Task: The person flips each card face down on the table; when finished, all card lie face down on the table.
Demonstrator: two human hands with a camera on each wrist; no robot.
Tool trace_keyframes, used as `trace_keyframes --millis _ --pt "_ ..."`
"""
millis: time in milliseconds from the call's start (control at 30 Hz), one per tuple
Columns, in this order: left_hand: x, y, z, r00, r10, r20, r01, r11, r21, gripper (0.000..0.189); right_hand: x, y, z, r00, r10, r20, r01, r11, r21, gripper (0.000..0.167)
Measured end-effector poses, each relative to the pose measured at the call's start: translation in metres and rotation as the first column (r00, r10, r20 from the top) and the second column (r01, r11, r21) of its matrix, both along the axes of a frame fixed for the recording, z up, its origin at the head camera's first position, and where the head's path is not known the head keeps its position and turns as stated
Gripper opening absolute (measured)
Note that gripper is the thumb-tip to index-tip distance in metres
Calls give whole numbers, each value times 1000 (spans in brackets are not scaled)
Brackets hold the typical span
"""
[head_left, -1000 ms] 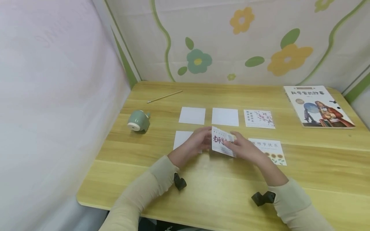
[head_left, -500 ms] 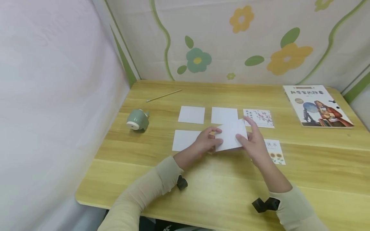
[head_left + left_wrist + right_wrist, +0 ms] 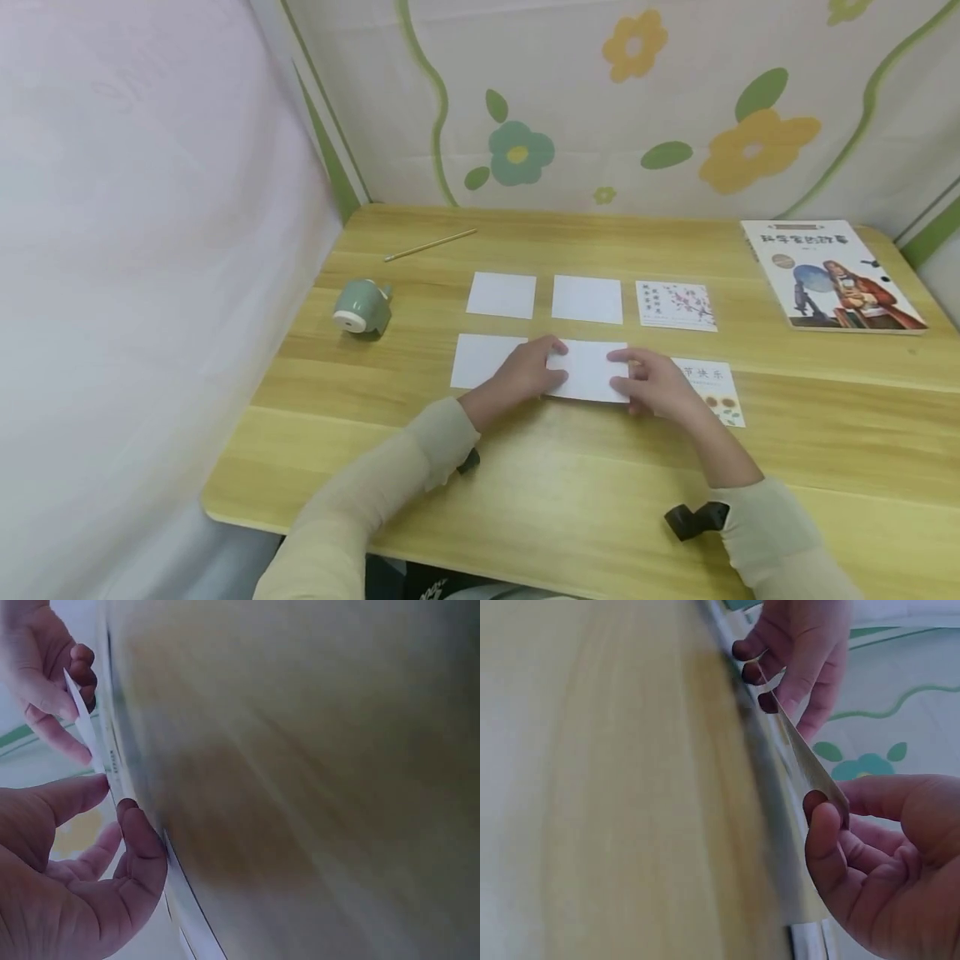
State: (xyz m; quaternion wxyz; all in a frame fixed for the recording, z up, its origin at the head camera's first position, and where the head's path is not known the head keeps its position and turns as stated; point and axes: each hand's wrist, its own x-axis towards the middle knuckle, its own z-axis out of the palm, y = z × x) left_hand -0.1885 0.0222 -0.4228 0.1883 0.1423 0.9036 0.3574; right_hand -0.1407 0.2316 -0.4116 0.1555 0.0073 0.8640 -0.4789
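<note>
A white card (image 3: 588, 371) is held just over the table, its blank face up. My left hand (image 3: 525, 369) pinches its left edge between thumb and fingers. At the opposite edge my right hand (image 3: 660, 387) grips it the same way. Seen nearly edge-on in the right wrist view, the card (image 3: 806, 761) spans both hands. Blank cards lie behind and to the left: one at back left (image 3: 501, 296), one at back middle (image 3: 587, 300), one at front left (image 3: 483, 360), partly under my left hand. My right hand partly covers a sunflower card (image 3: 716, 392).
A card with pink blossoms (image 3: 675, 306) lies at the right of the back row. Farther left stand a green pencil sharpener (image 3: 362, 307) and a pencil (image 3: 431, 245). A book (image 3: 832, 275) lies at the back right of the wooden table (image 3: 570, 483).
The card has been turned over: its red-lettered face showed first, and now its blank face is up. Both hands have lowered it toward the table, flatter than half a second ago.
</note>
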Motion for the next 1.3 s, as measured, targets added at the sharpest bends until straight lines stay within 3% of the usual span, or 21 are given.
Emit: trace_keyframes --millis 233,433,567,733,933,1033,1100,1133,1167,1233,1300 --pt "-1 9 -1 994 -70 -82 51 976 -213 35 -6 -2 -15 999 36 -27 -33 993 117 40" --pt "-2 14 4 995 -84 -50 64 947 -314 36 -9 -5 -12 995 70 -68 -47 953 299 38" --pt "0 15 8 994 -104 -44 81 929 -362 37 -10 -6 -11 992 102 -68 -70 929 364 38" --pt "3 14 12 992 -121 -46 95 922 -375 38 -8 -4 -10 989 118 -94 -76 928 365 42" --pt "3 19 15 990 -108 -94 66 927 -370 36 2 27 3 988 28 -152 13 966 257 58" --pt "5 27 18 992 -108 -71 86 962 -261 39 10 53 13 987 -32 -156 75 957 279 64" --pt "7 35 20 994 -109 28 111 990 -91 42 15 69 17 992 -49 -118 85 943 321 69" --pt "7 41 21 988 -117 99 116 993 13 44 17 76 19 993 -47 -104 81 932 352 71" --pt "8 47 21 977 -127 170 107 987 122 45 20 82 20 996 -42 -82 69 925 373 73" --pt "9 60 23 936 -155 315 51 948 315 50 23 89 21 999 -31 -34 42 916 398 76" --pt "9 72 26 891 -173 420 -24 906 423 53 24 91 18 1000 -17 -12 20 910 414 76"
